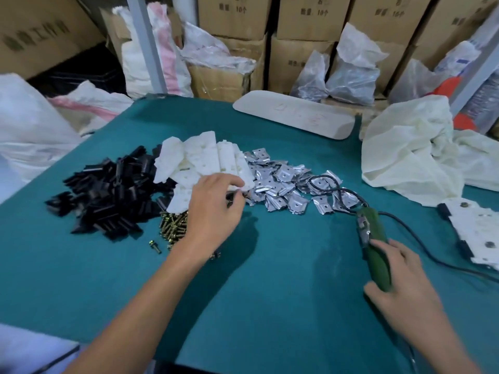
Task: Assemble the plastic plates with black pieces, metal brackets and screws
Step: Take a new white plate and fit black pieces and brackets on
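Note:
A heap of white plastic plates (199,157) lies mid-table, with a pile of black pieces (108,190) to its left and shiny metal brackets (283,184) to its right. Brass screws (172,228) are scattered in front of the plates. My left hand (213,209) reaches over the screws and pinches the edge of a white plate at the front of the heap. My right hand (399,279) rests on a green electric screwdriver (375,249) lying on the table, fingers curled round its handle. An assembled plate (475,233) lies at the right edge.
The green table (270,279) holds a long white foam-like block (294,114) at the back and a crumpled cream bag (415,155) at the right. The screwdriver's black cable (432,255) loops across the brackets. Cardboard boxes (310,17) and sacks stand behind.

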